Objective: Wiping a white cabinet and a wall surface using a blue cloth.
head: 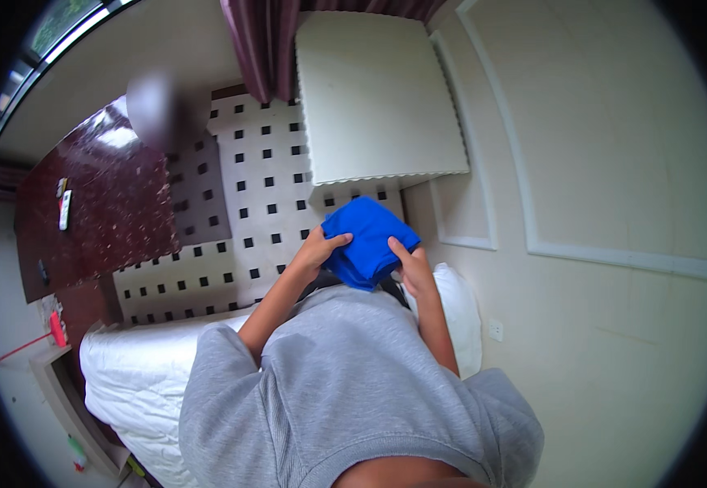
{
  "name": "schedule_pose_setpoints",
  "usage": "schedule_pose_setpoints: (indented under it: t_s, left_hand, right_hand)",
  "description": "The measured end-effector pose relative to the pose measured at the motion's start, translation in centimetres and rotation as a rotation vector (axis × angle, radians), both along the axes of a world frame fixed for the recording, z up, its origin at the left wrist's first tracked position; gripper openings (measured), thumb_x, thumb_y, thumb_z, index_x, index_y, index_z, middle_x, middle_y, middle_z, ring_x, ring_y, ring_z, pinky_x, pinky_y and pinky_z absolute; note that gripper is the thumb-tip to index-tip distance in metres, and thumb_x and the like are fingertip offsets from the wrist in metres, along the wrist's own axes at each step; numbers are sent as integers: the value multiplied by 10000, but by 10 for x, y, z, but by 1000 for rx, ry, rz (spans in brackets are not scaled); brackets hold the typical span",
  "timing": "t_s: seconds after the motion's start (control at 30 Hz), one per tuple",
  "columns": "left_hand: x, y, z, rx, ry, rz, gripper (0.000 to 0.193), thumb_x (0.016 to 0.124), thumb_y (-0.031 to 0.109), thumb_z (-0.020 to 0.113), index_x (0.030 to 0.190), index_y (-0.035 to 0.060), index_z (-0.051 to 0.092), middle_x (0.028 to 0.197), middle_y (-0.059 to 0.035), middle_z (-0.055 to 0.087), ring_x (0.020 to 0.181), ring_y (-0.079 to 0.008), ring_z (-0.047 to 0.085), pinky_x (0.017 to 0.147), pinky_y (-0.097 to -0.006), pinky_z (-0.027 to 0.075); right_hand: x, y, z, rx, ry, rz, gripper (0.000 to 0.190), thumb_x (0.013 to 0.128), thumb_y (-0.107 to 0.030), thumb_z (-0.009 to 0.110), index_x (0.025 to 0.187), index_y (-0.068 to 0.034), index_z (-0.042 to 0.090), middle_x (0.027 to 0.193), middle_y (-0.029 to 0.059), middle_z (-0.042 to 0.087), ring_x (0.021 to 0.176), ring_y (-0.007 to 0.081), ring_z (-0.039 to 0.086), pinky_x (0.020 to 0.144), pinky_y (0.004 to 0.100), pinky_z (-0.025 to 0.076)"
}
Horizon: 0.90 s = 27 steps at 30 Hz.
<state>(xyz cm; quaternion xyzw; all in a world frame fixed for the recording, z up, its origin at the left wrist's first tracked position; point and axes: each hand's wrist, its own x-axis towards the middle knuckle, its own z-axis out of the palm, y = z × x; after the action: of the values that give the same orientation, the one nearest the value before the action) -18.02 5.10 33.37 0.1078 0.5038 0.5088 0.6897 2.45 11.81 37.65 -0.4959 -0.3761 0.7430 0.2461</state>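
A folded blue cloth (366,241) is held up in front of my waist, above the tiled floor. My left hand (319,249) grips its left edge, with the thumb lying on top. On the opposite side my right hand (409,262) pinches the right corner, its thumb also on the upper face. The fingers of both hands are partly hidden beneath the fabric. A loose fold hangs at the cloth's lower edge, close to my grey shirt (359,360).
Ahead stands a white table (381,97) with a scalloped edge. A dark red table (97,201) at left carries a white remote-like object (65,210). Behind me is a bed with white bedding (140,366). A panelled wall (603,183) runs along the right.
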Motion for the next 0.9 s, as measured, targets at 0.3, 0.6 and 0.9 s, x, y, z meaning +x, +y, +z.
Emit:
schedule_pose_setpoints:
  t_s: [0.3, 0.6, 0.9]
  left_hand:
    - [36, 44, -42, -117, 44, -69, 248, 944, 181, 556, 1175, 93, 555, 1054, -12, 651, 927, -99, 618, 820, -265, 469]
    - [28, 20, -70, -344, 27, 264, 317, 939, 292, 534, 1167, 73, 548, 1090, -50, 632, 968, -164, 626, 846, -305, 477]
    - [18, 35, -75, -573, 166, 346, 336, 969, 319, 476, 1179, 68, 550, 1081, -69, 639, 966, -188, 634, 822, -304, 493]
  right_hand:
    - [98, 33, -32, 59, -224, -728, 421, 992, -222, 534, 1334, 11, 462, 1265, 143, 577, 1110, 280, 602, 924, 434, 503]
    - [132, 212, -155, 328, -419, -1138, 418, 1017, -254, 477, 1329, 22, 446, 1252, 137, 574, 1046, 251, 596, 893, 374, 492]
    - [147, 401, -331, 910, -938, -785, 464, 956, -243, 531, 1331, 27, 487, 1265, 215, 569, 1129, 393, 556, 1000, 463, 414]
